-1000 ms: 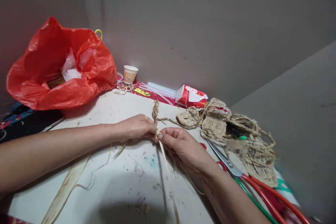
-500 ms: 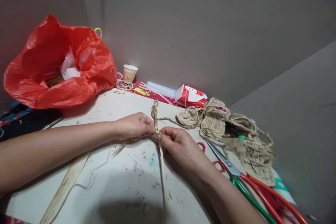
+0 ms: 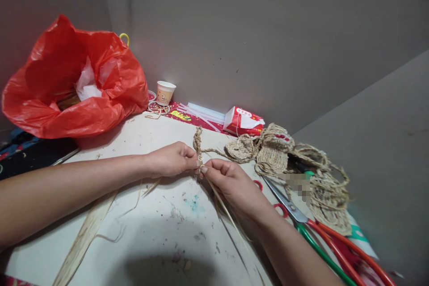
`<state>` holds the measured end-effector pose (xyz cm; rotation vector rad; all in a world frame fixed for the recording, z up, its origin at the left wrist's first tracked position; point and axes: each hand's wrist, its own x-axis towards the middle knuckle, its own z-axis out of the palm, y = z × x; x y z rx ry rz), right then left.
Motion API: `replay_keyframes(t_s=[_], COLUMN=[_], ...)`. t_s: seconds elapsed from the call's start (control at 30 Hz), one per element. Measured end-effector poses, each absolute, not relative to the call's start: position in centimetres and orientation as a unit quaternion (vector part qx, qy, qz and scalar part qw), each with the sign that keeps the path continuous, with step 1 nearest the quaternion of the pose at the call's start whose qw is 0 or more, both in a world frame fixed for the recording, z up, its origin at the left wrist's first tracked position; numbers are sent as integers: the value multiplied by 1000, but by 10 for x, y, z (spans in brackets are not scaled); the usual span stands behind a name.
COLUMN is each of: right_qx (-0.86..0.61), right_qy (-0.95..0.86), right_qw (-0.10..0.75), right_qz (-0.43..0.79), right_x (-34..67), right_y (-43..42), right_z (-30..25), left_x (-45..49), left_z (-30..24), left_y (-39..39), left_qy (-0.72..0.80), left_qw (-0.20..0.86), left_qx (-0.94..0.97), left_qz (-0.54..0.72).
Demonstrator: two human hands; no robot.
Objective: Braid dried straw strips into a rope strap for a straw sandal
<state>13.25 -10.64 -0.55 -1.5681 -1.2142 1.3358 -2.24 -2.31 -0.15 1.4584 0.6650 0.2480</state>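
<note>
A short braided straw cord [image 3: 198, 142] stands up from between my two hands at the middle of the white table [image 3: 147, 232]. My left hand [image 3: 172, 160] pinches the base of the braid from the left. My right hand [image 3: 231, 183] pinches the loose straw strands [image 3: 228, 212] just below the braid, and they trail toward me across the table. The braid's far end joins a pile of woven straw pieces [image 3: 275, 152] to the right.
A red plastic bag [image 3: 73, 85] fills the back left. A paper cup [image 3: 165, 93], a red tissue pack [image 3: 243, 121] and clear sticks lie along the wall. Scissors [image 3: 288, 208] and red and green tubes [image 3: 331, 250] lie at the right. A dried leaf strip [image 3: 83, 237] lies front left.
The loose strands under my right hand have swung from pointing straight toward me to slanting right. Both hands have stayed at the braid's base.
</note>
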Motion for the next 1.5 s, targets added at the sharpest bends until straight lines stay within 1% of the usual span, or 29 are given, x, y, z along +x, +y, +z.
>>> replay_keyframes(t_s=[0.13,0.23,0.4,0.53,0.63,0.7,0.77,0.87,0.97,1.1,1.17,1.23,1.3,1.37,1.4,1.43,1.47,1.5], right_qx=[-646,-657,-646,-670,-683,-686,-679,-665,-676,-696,-683,-643,-583,-529,-544,-592,-635,-666], right_qy=[-523,-571,-659,-680,-686,-684,-681,-684,-685,-688,-703,-732,-761,-764,-737,-687,-633,-584], right_qw=[357,332,257,194,165,166,177,181,159,120,117,120,117,132,185,254,335,389], right_qz=[426,363,286,226,187,184,211,240,220,167,160,192,260,344,355,335,290,252], right_x=[128,126,130,135,135,131,125,115,108,99,91,86,87,98,106,115,123,129], right_y=[-107,-108,-111,-112,-114,-116,-120,-125,-126,-129,-135,-143,-150,-152,-150,-146,-141,-134], right_z=[-5,-5,-4,1,4,6,7,4,-2,-7,-2,9,26,41,46,48,47,43], left_x=[-22,-21,-21,-22,-22,-21,-20,-19,-20,-21,-21,-22,-22,-23,-24,-24,-25,-25], left_z=[3,4,-1,-7,-9,-11,-13,-14,-12,-7,-5,-3,-2,-1,-1,0,0,0], left_y=[-23,-25,-30,-31,-31,-32,-33,-34,-34,-34,-34,-35,-35,-34,-33,-32,-32,-31], left_qy=[324,332,337,326,324,325,324,329,338,341,340,333,321,307,300,294,291,288], left_qw=[741,744,686,620,590,586,599,658,720,757,770,777,780,781,781,781,781,782], left_qx=[583,573,631,697,722,724,711,655,590,544,529,524,526,532,536,539,540,540], left_qz=[75,83,133,155,160,166,177,174,142,124,113,105,106,113,116,118,120,122])
